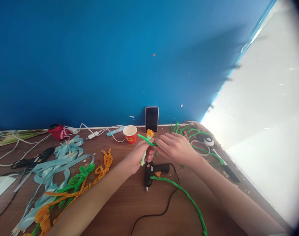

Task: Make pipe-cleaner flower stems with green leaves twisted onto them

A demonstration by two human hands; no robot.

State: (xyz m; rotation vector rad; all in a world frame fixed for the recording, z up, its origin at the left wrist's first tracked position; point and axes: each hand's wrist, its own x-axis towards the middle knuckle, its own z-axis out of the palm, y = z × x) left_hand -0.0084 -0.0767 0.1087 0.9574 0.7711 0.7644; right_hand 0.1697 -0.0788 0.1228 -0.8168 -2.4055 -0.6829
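We hold our work just right of the red paper cup (pixel 131 139), slightly nearer to us than it is. Our left hand (pixel 136 156) is closed around a small orange-and-pale-green piece (pixel 150 133) – its orange tip pokes up above the thumb. Our right hand (pixel 176 147) pinches a green fuzzy stem (pixel 144 139) that crosses the piece, its free end pointing towards the cup; we cannot tell how the hidden fingertips sit.

Nearer to us than the cup, and right of it, a black glue gun (pixel 148 173) lies with its nozzle our way, a loose green strand (pixel 188 195) curving out beside it. Behind the cup to the right, a phone (pixel 151 119) leans upright. Well left of the cup we have pale blue ribbon (pixel 63 166) and orange fuzzy stems (pixel 43 217) – all tangled.
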